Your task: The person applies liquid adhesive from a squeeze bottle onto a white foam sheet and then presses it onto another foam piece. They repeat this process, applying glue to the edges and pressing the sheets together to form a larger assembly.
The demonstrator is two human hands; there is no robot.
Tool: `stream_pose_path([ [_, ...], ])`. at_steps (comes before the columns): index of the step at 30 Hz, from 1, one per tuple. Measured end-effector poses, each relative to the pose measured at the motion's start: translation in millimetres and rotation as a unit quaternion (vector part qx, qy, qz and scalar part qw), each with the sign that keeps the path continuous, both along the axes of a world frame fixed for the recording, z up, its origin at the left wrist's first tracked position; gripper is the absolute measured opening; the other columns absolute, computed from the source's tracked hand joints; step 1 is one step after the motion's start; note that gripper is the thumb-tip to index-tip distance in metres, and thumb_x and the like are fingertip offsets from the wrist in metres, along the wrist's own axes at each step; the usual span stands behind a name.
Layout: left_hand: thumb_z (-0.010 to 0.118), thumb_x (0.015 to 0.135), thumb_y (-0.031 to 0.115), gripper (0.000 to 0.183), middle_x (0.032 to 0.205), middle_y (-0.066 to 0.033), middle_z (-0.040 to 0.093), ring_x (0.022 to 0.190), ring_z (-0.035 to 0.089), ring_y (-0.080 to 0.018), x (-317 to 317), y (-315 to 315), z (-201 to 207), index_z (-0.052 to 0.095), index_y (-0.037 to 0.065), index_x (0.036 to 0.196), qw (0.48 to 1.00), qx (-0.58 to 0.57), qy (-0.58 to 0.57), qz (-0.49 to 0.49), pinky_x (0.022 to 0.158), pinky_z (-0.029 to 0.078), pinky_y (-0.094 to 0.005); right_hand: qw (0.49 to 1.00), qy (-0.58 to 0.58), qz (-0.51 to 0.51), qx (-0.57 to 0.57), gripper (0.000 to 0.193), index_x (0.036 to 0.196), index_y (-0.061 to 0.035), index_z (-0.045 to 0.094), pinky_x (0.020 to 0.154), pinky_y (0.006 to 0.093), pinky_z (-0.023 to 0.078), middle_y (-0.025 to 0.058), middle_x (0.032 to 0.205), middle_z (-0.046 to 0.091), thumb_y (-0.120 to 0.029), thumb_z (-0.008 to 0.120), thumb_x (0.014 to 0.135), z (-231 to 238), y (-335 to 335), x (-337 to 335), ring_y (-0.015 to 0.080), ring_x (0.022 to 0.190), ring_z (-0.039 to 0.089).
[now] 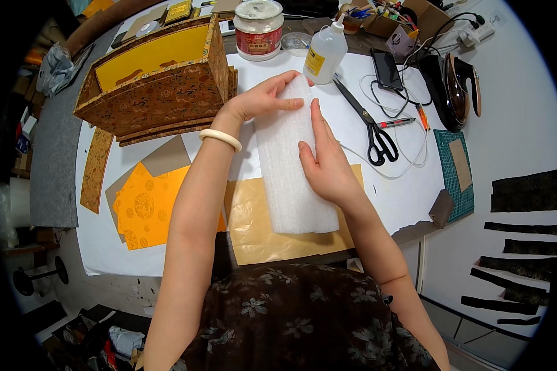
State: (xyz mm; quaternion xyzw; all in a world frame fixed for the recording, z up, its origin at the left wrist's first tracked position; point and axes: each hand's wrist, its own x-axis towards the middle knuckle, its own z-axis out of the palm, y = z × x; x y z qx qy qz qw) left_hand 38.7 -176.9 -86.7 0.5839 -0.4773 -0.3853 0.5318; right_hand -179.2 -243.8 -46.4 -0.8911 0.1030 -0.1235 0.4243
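Observation:
A folded or stacked strip of white foam sheet is held up over the table between both hands. My left hand, below a cream bangle, grips the far end, its thumb across the front and its fingers over the top edge. My right hand holds the right edge, thumb toward the front face; some of its fingers are partly hidden. Under the foam lies a sheet of tan glossy paper. To the left are orange patterned sheets on a grey board.
A brocade-covered box with yellow lining stands at the far left. Beyond my hands are a white tub and a squeeze bottle. Black scissors, a phone, cables, an iron and a green cutting mat lie right.

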Motion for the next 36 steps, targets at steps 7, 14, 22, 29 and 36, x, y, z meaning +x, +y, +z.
stream_pose_path([
  [7, 0.061, 0.098, 0.027, 0.04, 0.132, 0.0, 0.056, 0.128, 0.045, -0.0105, 0, 1, -1, 0.056, 0.013, 0.135, 0.998, 0.009, 0.056, 0.002, 0.114, 0.028, -0.0298, 1.0, -0.001, 0.003, 0.001, 0.074, 0.154, 0.009, 0.005, 0.114, 0.0448, 0.035, 0.0351, 0.155, 0.023, -0.002, 0.047, 0.094, -2, 0, 1, 0.0475, 0.142, 0.033],
  [14, 0.047, 0.106, 0.034, 0.032, 0.131, 0.003, 0.057, 0.13, 0.043, -0.01, -2, -1, 1, 0.06, 0.016, 0.129, 0.996, 0.008, 0.089, 0.004, 0.114, 0.026, -0.0295, 1.0, -0.007, 0.004, -0.016, 0.074, 0.154, 0.0098, 0.006, 0.114, 0.0446, 0.035, 0.0348, 0.155, 0.023, -0.001, 0.048, 0.094, -3, 0, 1, 0.0473, 0.141, 0.034],
  [22, 0.047, 0.107, 0.033, 0.033, 0.129, 0.0033, 0.058, 0.127, 0.045, -0.0096, -3, -1, 0, 0.059, 0.014, 0.13, 0.996, 0.002, 0.093, 0.008, 0.113, 0.028, -0.0289, 1.0, 0.0, 0.006, -0.011, 0.074, 0.154, 0.0095, 0.006, 0.113, 0.0443, 0.037, 0.0339, 0.155, 0.024, -0.001, 0.048, 0.094, -3, 0, 1, 0.047, 0.14, 0.036],
  [29, 0.047, 0.107, 0.033, 0.034, 0.128, 0.0031, 0.059, 0.125, 0.048, -0.0095, -2, -2, -2, 0.059, 0.013, 0.131, 0.996, -0.003, 0.092, 0.01, 0.112, 0.031, -0.0286, 1.0, -0.004, 0.007, -0.015, 0.075, 0.154, 0.0091, 0.006, 0.112, 0.0442, 0.038, 0.0335, 0.155, 0.024, -0.001, 0.048, 0.094, -4, 0, 2, 0.0469, 0.139, 0.037],
  [36, 0.048, 0.106, 0.029, 0.035, 0.13, -0.0006, 0.06, 0.126, 0.049, -0.0118, -7, -4, -3, 0.057, 0.01, 0.134, 0.992, -0.032, 0.115, 0.03, 0.112, 0.032, -0.0305, 1.0, -0.002, 0.002, -0.026, 0.075, 0.154, 0.0091, 0.005, 0.111, 0.0448, 0.039, 0.0345, 0.154, 0.025, -0.001, 0.048, 0.093, -7, -2, 2, 0.0479, 0.138, 0.038],
])
